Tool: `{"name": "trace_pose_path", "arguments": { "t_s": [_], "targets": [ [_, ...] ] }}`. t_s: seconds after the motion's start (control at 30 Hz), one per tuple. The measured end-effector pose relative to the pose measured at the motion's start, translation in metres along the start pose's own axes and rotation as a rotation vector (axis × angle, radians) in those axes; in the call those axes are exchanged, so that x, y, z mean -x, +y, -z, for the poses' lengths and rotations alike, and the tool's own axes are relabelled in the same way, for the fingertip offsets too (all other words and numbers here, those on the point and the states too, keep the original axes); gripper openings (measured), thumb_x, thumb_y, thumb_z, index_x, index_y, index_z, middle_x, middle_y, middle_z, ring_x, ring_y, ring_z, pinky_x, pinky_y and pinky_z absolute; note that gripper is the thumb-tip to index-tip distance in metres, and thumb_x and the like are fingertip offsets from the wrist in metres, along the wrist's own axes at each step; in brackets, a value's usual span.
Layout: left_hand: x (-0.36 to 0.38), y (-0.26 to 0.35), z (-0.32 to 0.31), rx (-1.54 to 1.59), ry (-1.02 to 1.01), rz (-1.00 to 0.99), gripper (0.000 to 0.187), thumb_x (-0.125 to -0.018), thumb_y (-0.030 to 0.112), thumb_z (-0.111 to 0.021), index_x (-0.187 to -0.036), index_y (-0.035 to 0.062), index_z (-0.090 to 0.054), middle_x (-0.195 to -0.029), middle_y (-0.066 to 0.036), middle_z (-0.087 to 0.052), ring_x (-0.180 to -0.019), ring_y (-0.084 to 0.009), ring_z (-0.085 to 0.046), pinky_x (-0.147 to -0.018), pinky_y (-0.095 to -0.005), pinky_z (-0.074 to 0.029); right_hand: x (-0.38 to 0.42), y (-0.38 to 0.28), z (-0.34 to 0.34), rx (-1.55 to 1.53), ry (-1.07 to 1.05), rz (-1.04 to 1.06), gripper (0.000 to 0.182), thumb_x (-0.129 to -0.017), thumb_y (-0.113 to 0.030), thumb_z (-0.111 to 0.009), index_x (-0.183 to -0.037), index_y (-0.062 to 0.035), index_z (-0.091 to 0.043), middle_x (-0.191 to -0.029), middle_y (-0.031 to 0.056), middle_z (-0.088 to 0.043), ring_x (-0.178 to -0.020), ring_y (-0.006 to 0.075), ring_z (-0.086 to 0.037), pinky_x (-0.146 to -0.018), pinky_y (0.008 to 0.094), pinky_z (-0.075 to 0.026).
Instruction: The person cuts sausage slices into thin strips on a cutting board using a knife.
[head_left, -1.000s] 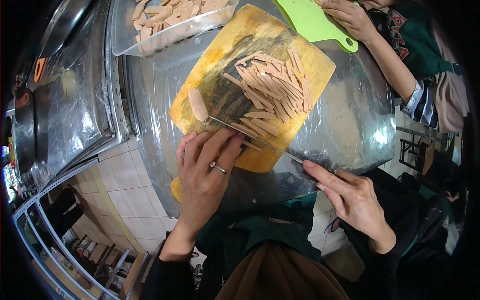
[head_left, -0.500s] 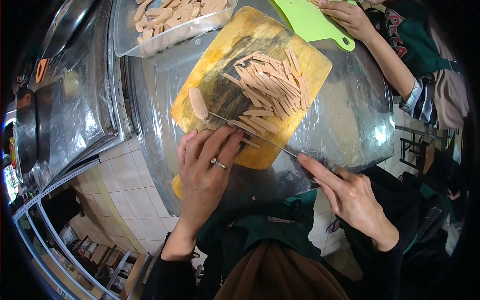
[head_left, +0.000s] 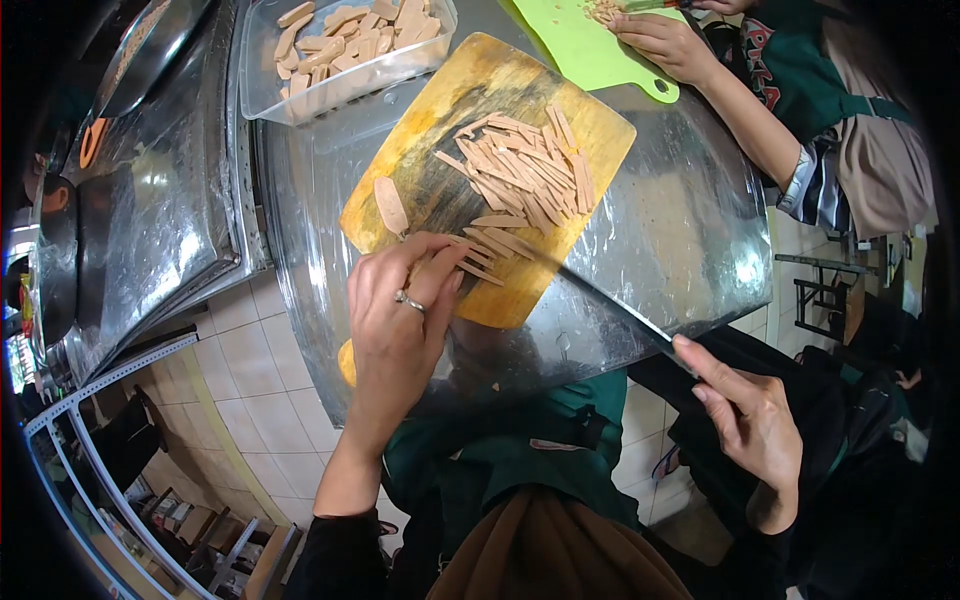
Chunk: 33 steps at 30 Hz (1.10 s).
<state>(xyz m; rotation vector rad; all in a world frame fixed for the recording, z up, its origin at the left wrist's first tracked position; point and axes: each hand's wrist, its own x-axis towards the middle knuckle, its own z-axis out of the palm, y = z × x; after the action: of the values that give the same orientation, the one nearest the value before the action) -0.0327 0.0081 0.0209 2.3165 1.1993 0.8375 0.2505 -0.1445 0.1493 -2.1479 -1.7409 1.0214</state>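
Observation:
My right hand (head_left: 748,420) grips a knife (head_left: 620,308), index finger stretched along its spine, the blade slanting up-left to the board's right edge. On the lower part of the wooden cutting board (head_left: 400,130), my left hand (head_left: 395,305), wearing a ring, has its fingers curled together on a few sausage strips (head_left: 478,262) whose ends stick out past the fingertips. A flat sausage slice (head_left: 390,206) lies just above that hand. Further up the board spreads a heap of cut sausage strips (head_left: 530,165). My left fingertips are partly hidden.
A clear plastic container (head_left: 345,85) of sausage pieces stands at the table's back left. At the back right, another person's hand (head_left: 665,45) rests by a green cutting board (head_left: 600,65) with chopped bits. A plastic-covered counter (head_left: 170,180) is at left; the metal table's (head_left: 690,220) front edge is near me.
The knife has moved right and away from my left hand, which was beside the blade. My left fingers have closed in on the strips. The whole view has shifted slightly.

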Motion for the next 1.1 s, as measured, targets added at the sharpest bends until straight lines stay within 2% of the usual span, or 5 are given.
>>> {"name": "trace_pose_path", "arguments": {
  "t_s": [0.1,0.4,0.8,1.0,1.1],
  "targets": [
    [-0.011,0.006,0.002,-0.049,-0.016,-0.068,0.028,-0.088,0.006,-0.076,-0.116,0.0100,-0.074,-0.120,-0.004,-0.070,-0.108,-0.0279,-0.063,-0.098,-0.0425,-0.046,-0.002,-0.003,-0.001,-0.087,0.036,-0.011,0.052,-0.094,0.001,-0.067,-0.143,-0.0147,-0.064,-0.118,0.0201,-0.074,-0.072,0.0281,-0.073,-0.069,0.0376,-0.058],
    [-0.016,-0.001,-0.006,-0.128,-0.084,-0.154,0.024,-0.089,0.008,-0.074,-0.113,0.0083,-0.074,-0.119,-0.004,-0.071,-0.110,-0.0269,-0.063,-0.105,-0.0460,-0.043,-0.011,0.016,-0.023,-0.096,0.015,0.052,0.050,-0.098,-0.003,-0.064,-0.145,-0.0191,-0.063,-0.121,0.0170,-0.074,-0.076,0.0284,-0.076,-0.072,0.0366,-0.060],
    [-0.013,0.009,-0.002,-0.196,-0.159,-0.137,0.034,-0.086,0.003,-0.072,-0.117,0.0145,-0.074,-0.121,-0.002,-0.066,-0.116,-0.0256,-0.061,-0.115,-0.0531,-0.035,-0.014,0.020,-0.028,-0.034,0.051,0.107,0.052,-0.099,-0.008,-0.066,-0.148,-0.0247,-0.061,-0.098,0.0158,-0.078,-0.062,0.0251,-0.069,-0.061,0.0382,-0.057],
    [-0.009,0.009,-0.009,-0.228,-0.167,-0.138,0.036,-0.087,0.003,-0.069,-0.120,0.0159,-0.074,-0.121,-0.001,-0.064,-0.116,-0.0249,-0.059,-0.117,-0.0557,-0.032,-0.022,0.017,-0.025,0.079,0.028,0.122,0.055,-0.097,-0.009,-0.069,-0.147,-0.0318,-0.061,-0.073,0.0143,-0.070,-0.058,0.0228,-0.067,-0.054,0.0369,-0.053],
    [-0.006,0.004,-0.011,-0.243,-0.151,-0.163,0.045,-0.079,0.004,-0.071,-0.122,0.0179,-0.072,-0.125,0.001,-0.060,-0.116,-0.0224,-0.057,-0.117,-0.0593,-0.032,-0.028,0.014,-0.023,0.069,0.040,0.142,0.058,-0.096,-0.009,-0.069,-0.147,-0.0344,-0.060,-0.066,0.0127,-0.063,-0.053,0.0225,-0.062,-0.052,0.0374,-0.050]
  ]
}}
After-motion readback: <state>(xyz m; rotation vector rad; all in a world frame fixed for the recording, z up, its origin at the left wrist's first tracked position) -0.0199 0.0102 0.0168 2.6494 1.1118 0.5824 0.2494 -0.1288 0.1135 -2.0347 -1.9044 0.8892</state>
